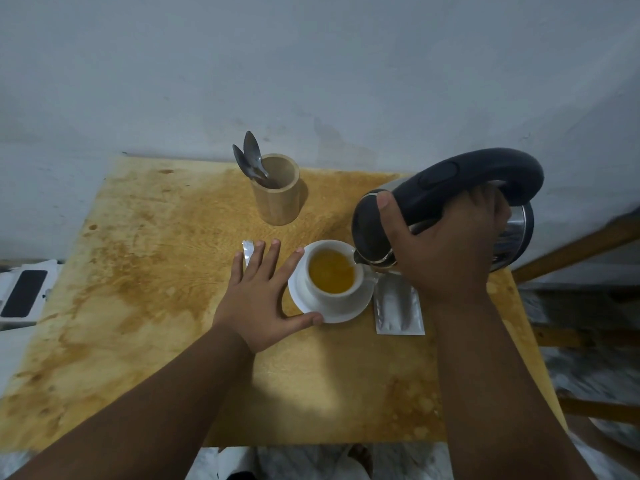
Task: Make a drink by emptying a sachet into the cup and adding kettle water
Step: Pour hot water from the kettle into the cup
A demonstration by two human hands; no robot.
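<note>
Right hand (446,244) wraps fully around black-handled steel kettle (450,209), tipped so spout meets right rim of white ceramic cup (332,271), centre, holding orange liquid. Left hand (263,299), fingers splayed and empty, steadies white saucer (346,315). Silver sachet (398,306) lies right of saucer.

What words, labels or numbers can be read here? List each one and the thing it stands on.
None can be read.
Silver sachet by the saucer: plain foil side up, no print shows.
Torn strip under the left hand: blank.
Kettle in the right hand: no label visible.
White box at the left edge: no lettering legible.
</note>
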